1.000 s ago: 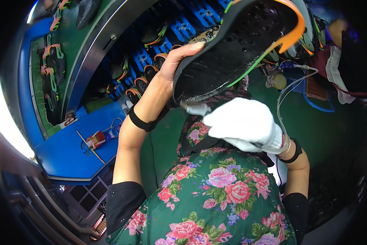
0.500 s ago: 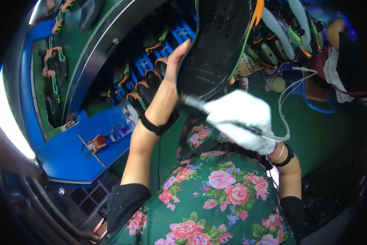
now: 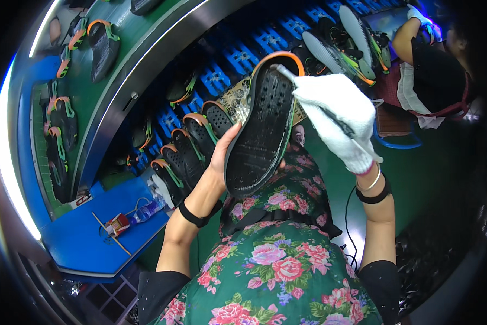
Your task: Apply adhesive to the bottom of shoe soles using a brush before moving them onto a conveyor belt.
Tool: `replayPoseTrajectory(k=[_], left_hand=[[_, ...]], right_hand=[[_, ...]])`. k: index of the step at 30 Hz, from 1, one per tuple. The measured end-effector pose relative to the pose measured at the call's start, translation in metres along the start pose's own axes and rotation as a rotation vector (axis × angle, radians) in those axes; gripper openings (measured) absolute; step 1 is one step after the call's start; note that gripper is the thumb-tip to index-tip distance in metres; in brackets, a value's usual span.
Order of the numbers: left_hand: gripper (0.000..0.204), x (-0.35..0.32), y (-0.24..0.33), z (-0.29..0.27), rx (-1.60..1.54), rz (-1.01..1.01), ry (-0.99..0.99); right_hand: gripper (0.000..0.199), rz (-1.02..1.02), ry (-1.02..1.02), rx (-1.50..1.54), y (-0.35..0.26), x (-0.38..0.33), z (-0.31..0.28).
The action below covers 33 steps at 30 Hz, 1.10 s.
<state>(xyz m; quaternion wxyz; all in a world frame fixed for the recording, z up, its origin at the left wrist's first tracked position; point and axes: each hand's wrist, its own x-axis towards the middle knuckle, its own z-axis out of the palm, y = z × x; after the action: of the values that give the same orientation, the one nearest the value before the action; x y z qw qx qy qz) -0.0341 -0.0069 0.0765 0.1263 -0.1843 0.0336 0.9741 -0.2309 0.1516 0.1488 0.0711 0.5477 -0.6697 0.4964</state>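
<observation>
The black moulded shoe sole with an orange toe rim and green side edging [image 3: 259, 127] was held up in front of the person's torso, clear of any tabletop. Its inner face, turned toward the viewer, was a shallow raised-edge tray: small round recesses filled the forefoot, fine crosswise lines marked the heel, and parts of the surface had a wet-looking sheen. The long axis ran from lower left to upper right, steeply inclined; the toe pointed up and slightly right, the rounded heel down.

The bare left hand [image 3: 221, 154] gripped the heel half. Its thumb lay along the left edge, and fingertips showed at the right edge; the fingers were closed around the sole from beneath. The right hand in a white knitted glove [image 3: 338, 111] had its fingers closed around a slender grey tool [image 3: 285, 72], whose tip stood at the inside of the toe; contact could not be confirmed.

Behind and to the left, similar perforated black soles with orange rims [image 3: 188, 146] stood in a slanting row beside ribbed blue plastic racks [image 3: 216, 81]. At lower left, a smooth blue tabletop [image 3: 91, 249] carried a clear plastic bottle with a blue-violet label [image 3: 147, 210], a small red box [image 3: 117, 223] and a thin wooden stick [image 3: 105, 225].
</observation>
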Motion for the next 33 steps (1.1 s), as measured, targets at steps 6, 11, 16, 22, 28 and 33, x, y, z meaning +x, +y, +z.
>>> replayPoseTrajectory(k=[6, 11, 16, 22, 28, 33], left_hand=[[0.059, -0.004, 0.007, -0.006, -0.152, 0.165, 0.163], [0.076, 0.001, 0.024, -0.005, -0.107, 0.113, -0.07], [0.081, 0.008, 0.035, 0.001, -0.023, 0.119, -0.11], [0.083, 0.008, 0.035, 0.002, -0.008, 0.108, -0.036], [0.082, 0.006, 0.032, -0.005, -0.032, 0.086, -0.107], [0.08, 0.005, 0.022, -0.005, -0.189, 0.192, 0.106]], right_hand=[[0.044, -0.016, -0.359, 0.043, -0.038, -0.037, 0.018], [0.026, 0.152, -0.361, 0.637, -0.072, -0.043, 0.024], [0.022, 0.084, -0.222, 0.485, -0.066, -0.04, 0.037], [0.012, 0.303, -0.19, 0.652, -0.064, -0.045, 0.036], [0.012, 0.578, -0.288, 1.002, -0.071, -0.048, 0.025], [0.013, 0.497, -0.198, 0.681, -0.053, -0.031, 0.015]])
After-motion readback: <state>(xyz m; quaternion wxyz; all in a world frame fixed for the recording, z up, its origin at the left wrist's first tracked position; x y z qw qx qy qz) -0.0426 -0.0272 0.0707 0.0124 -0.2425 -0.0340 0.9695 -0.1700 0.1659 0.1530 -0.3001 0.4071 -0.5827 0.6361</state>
